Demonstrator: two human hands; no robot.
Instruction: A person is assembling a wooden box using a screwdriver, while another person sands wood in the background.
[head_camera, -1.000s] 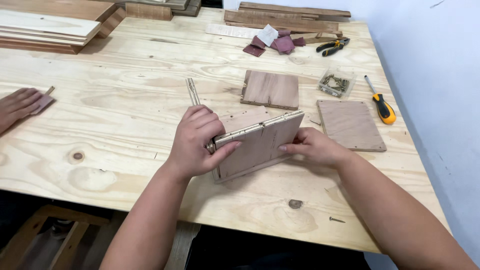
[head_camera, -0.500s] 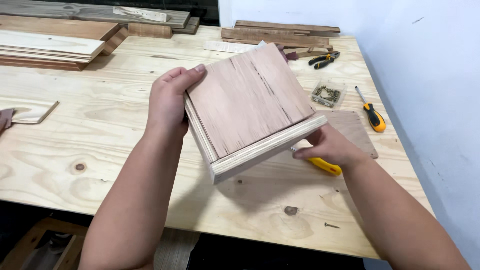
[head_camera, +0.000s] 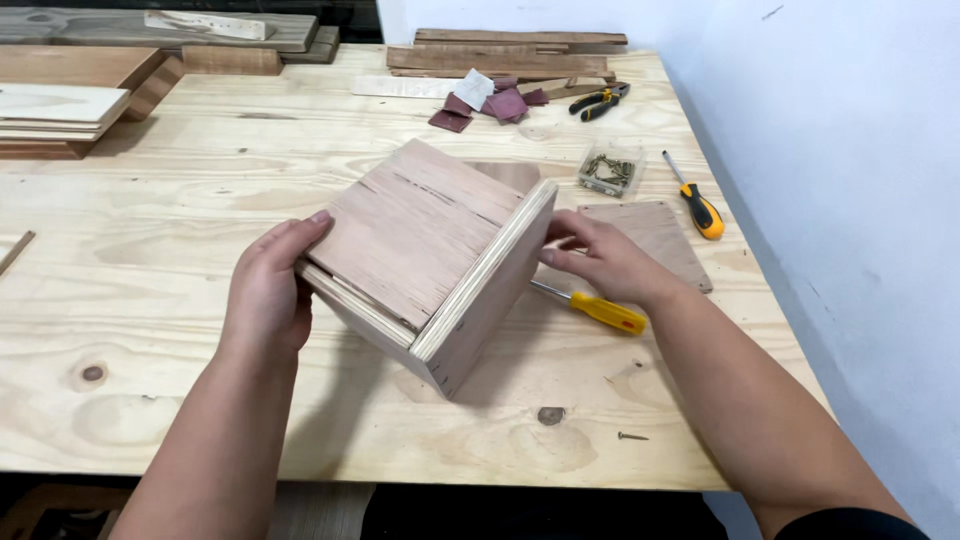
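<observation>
Left hand (head_camera: 268, 290): fingers were curled and pressed against the left edge of the plywood box (head_camera: 435, 265).
Right hand (head_camera: 600, 258): fingers were laid flat on the box's right panel, which was gripped between both hands.
Box: it was held tilted, its lower corner resting on the tabletop (head_camera: 180, 210).
Progress: at least two panels were seen joined; a loose board (head_camera: 655, 240) was left lying beyond the right fingers.
Nearby: a yellow screwdriver (head_camera: 595, 308) lay just under the right fingers.

Left hand (head_camera: 268, 290) grip curled closed, right hand (head_camera: 600, 258) fingers pressed, forearms extended
</observation>
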